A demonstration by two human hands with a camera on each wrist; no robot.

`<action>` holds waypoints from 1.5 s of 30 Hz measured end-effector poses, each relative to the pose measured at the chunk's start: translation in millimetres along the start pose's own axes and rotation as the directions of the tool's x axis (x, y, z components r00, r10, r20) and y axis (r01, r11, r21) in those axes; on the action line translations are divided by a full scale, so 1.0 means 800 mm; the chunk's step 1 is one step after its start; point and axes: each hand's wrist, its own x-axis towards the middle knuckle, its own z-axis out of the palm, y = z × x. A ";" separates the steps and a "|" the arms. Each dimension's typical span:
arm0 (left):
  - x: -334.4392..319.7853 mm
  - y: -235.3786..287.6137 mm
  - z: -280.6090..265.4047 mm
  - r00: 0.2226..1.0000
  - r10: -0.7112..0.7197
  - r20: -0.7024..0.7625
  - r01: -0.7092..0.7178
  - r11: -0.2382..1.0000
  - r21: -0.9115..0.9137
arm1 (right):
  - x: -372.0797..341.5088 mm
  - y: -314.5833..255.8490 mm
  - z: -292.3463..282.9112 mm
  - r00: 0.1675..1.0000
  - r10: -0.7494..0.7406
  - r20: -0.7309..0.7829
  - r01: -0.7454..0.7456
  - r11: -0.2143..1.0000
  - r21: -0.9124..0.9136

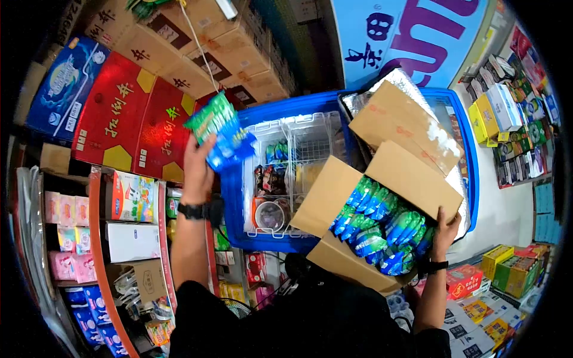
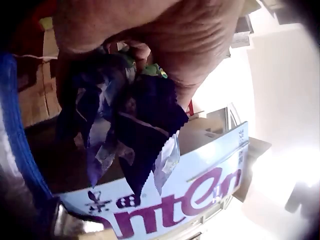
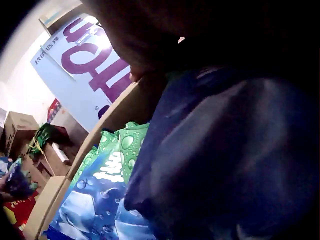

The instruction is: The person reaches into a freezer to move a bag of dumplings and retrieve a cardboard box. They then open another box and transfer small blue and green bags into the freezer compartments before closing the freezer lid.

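The left grip (image 1: 200, 164) grasps a bunch of green-and-blue plastic packets (image 1: 222, 134), fingers curled round them, with the serrated ends jutting past the fingers in the left wrist view. Just to the right of that grip is a blue-rimmed chest freezer (image 1: 262, 241), holding white wire baskets (image 1: 290, 140) with dark packets (image 1: 270, 182) and a round tub (image 1: 270, 216) inside. Further right, the right grip (image 1: 446, 232) is clasped on the edge of an open cardboard carton (image 1: 325, 200), tilted and with flaps splayed; more packets of the same kind (image 1: 370, 238) fill it, to the left of this grip. Above the right grip, a flattish cardboard piece (image 1: 406, 116) lies over silvery foil sheeting (image 1: 406, 80). Close to the left of the left grip stand red boxes (image 1: 113, 113), with shelves of packaged goods (image 1: 95, 238) below and stacked brown cartons (image 1: 179, 48) above. Farther off, beyond both grips, stands a pale blue panel with purple lettering (image 1: 364, 30), and beyond the right grip, at far right, is a display of boxed goods (image 1: 519, 119)
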 end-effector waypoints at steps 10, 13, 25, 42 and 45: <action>0.221 -0.282 -0.135 0.980 -0.196 0.039 0.134 0.789 0.599 | 0.010 0.056 -0.001 0.999 -0.019 -0.034 0.023 0.993 0.112; 0.242 -0.431 -0.172 0.968 -0.247 -0.042 0.175 0.550 0.817 | 0.012 0.067 -0.016 1.000 -0.006 0.007 0.007 0.999 -0.038; 0.288 -0.609 -0.155 0.846 -0.523 -0.104 0.260 0.233 0.937 | 0.000 0.066 -0.028 0.996 -0.001 -0.094 -0.021 0.974 -0.227; 0.294 -0.645 -0.125 0.830 -0.470 -0.302 0.310 -0.061 0.949 | -0.010 0.040 -0.019 0.993 0.084 -0.084 -0.098 0.980 -0.175; 0.268 -0.602 -0.123 0.910 -0.352 -0.219 0.277 0.124 0.953 | -0.004 0.040 -0.018 0.997 0.053 -0.064 -0.067 0.965 -0.253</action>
